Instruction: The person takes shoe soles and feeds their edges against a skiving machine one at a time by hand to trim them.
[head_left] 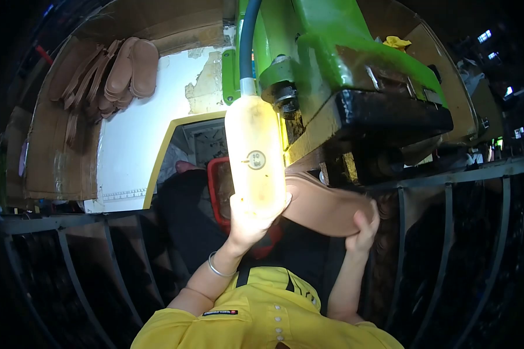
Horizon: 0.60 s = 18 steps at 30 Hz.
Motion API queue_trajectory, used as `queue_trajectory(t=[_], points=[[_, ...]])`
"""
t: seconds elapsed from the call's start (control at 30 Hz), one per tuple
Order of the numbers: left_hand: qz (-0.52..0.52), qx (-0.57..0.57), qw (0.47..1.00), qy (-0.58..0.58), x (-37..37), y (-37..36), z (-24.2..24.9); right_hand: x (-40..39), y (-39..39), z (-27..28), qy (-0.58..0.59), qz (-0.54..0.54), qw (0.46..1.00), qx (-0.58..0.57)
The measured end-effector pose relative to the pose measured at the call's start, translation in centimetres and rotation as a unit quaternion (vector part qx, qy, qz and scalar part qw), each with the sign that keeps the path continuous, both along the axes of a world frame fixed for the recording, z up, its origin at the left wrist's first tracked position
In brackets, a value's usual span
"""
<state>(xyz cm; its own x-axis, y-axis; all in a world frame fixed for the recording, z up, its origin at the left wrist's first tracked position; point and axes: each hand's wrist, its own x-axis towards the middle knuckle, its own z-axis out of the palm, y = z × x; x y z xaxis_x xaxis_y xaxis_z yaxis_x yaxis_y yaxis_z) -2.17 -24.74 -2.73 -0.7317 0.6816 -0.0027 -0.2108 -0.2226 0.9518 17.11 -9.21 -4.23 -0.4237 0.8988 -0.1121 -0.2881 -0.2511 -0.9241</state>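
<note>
A brown shoe sole [330,210] is held out under the green machine [355,70], its left end beside a glowing work lamp. My right hand [364,228] grips the sole's right end, thumb on the upper face and fingers around the edge. My left hand [255,227] is at the other end, its fingertips at the sole's edge and much of the hand hidden by the bright lamp [255,157]. The sole's left tip reaches close to the machine's lower working part [323,157].
At the left, a cardboard box [70,166] holds several brown soles [131,70] on a white board [125,151]. A red bin [218,198] stands below the lamp. Another cardboard box [457,87] is at the right. Metal rails [451,244] run along both sides.
</note>
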Motion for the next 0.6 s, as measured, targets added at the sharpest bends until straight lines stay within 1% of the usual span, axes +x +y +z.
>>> queue_trajectory(t=[0.07,0.1,0.17,0.2,0.23,0.27,0.3,0.33,0.37,0.4,0.43,0.5,0.6], points=[[-0.025,-0.011,0.999,-0.044,-0.4,0.0,0.8,-1.9,2.7,1.6,0.011,0.000,1.000,0.018],[-0.024,-0.009,0.999,-0.045,-0.8,-0.3,0.3,-3.9,3.2,3.2,0.029,-0.008,0.999,0.042],[-0.043,0.000,0.997,0.060,-1.8,-0.7,-0.5,-5.7,5.2,3.2,0.060,0.033,0.996,0.052],[0.017,0.046,0.994,0.095,-2.2,-0.5,-0.4,-6.6,5.4,3.0,0.060,0.037,0.996,0.053],[0.022,0.047,0.994,0.095,-2.4,-0.9,0.0,-7.6,5.4,2.9,0.087,0.051,0.994,0.048],[0.023,0.049,0.998,0.022,-2.8,-1.6,0.3,-8.3,5.4,2.6,0.113,0.065,0.991,0.043],[0.023,0.050,0.997,-0.052,-3.1,-2.1,1.3,-8.5,5.4,2.0,0.112,0.070,0.990,0.043],[0.025,0.054,0.996,-0.067,-3.6,-2.7,2.6,-8.3,5.3,0.9,0.114,0.102,0.987,0.044],[0.020,0.044,0.999,0.008,-4.3,-3.4,2.6,-8.6,4.8,0.7,0.117,0.132,0.983,0.045],[0.037,0.051,0.998,-0.005,-4.9,-4.0,2.5,-9.0,3.9,0.4,0.097,0.123,0.985,0.077],[0.052,0.059,0.997,-0.018,-5.3,-4.5,2.3,-9.1,3.1,0.3,0.107,0.144,0.978,0.104],[0.069,0.038,0.995,-0.061,-6.2,-6.2,1.6,-9.7,0.9,0.7,0.100,0.141,0.981,0.090],[0.109,-0.001,0.993,-0.050,-6.5,-8.6,0.3,-11.2,-1.6,1.7,0.114,0.154,0.979,0.065]])
